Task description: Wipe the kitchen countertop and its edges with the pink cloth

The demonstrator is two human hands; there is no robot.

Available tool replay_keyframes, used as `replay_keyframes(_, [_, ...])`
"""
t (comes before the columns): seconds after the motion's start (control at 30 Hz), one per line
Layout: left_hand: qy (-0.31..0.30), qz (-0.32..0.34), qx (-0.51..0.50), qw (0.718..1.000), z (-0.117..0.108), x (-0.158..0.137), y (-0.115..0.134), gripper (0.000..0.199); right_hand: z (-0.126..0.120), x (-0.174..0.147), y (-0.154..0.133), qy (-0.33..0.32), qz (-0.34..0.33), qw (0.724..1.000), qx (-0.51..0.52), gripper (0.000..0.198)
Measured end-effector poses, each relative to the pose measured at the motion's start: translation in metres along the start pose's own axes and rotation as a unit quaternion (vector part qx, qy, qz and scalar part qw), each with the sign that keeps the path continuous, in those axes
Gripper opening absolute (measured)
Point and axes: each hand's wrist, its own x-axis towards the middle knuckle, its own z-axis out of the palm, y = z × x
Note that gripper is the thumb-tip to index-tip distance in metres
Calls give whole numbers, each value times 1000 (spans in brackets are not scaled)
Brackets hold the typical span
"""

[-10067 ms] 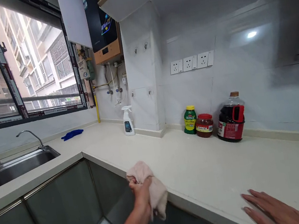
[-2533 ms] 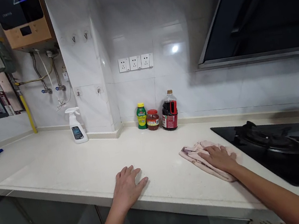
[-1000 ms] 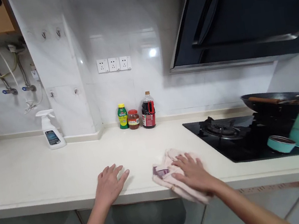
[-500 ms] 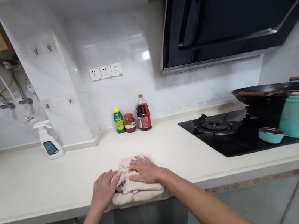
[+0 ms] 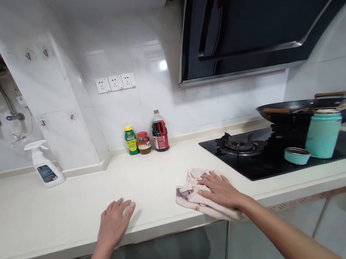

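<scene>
A pale pink cloth (image 5: 198, 189) lies crumpled on the white countertop (image 5: 149, 186), part of it drooping over the front edge left of the stove. My right hand (image 5: 218, 190) presses on top of it, palm down with the fingers spread and stretched out. A purplish patch shows at the cloth's left side. Away to the left, apart from the cloth, my left hand (image 5: 115, 221) is held just over the counter's front part. Its fingers are extended and nothing is in them.
Against the back wall stand a green bottle (image 5: 131, 140), a red-lidded jar (image 5: 144, 143) and a dark sauce bottle (image 5: 159, 133). A spray bottle (image 5: 46, 167) is at left. The black stove (image 5: 264, 165) carries a wok (image 5: 276, 116), turquoise flask (image 5: 323, 136) and small turquoise cup (image 5: 297, 156).
My right hand has slid the cloth to the right along the counter, closer to the stove. My left hand has come off the cloth and stayed at the left. The view has shifted slightly right.
</scene>
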Motion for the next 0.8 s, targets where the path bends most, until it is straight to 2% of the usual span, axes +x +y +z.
replay_keyframes(0.07, [9,1,-4,1000,2,1,0,52,5,-18,-15,12,-23,1000,-4,57])
replay_keyframes(0.17, [24,9,-4,1000,5,3,-1,51,17,-35,-53,40,-87,995,-5,52])
replay_keyframes(0.27, [22,19,-3,1000,5,3,-3,49,38,-39,-109,56,-184,981,0,56])
replay_keyframes(0.37, [17,25,-7,1000,4,3,-7,48,67,-28,-172,85,-266,960,-26,63])
replay_keyframes(0.47, [21,35,-8,999,6,5,-15,46,97,-12,-223,168,-305,936,-49,40])
replay_keyframes(0.53, [26,55,-6,998,8,7,-21,45,113,-3,-241,228,-317,919,-53,30])
replay_keyframes(0.6, [31,70,-3,997,10,8,-25,45,122,2,-242,267,-334,902,-59,29])
replay_keyframes(0.67, [39,66,-1,997,10,8,-25,46,124,2,-226,296,-355,884,-73,28])
replay_keyframes(0.8, [37,44,12,998,9,6,-19,49,112,-14,-155,344,-368,858,-100,27])
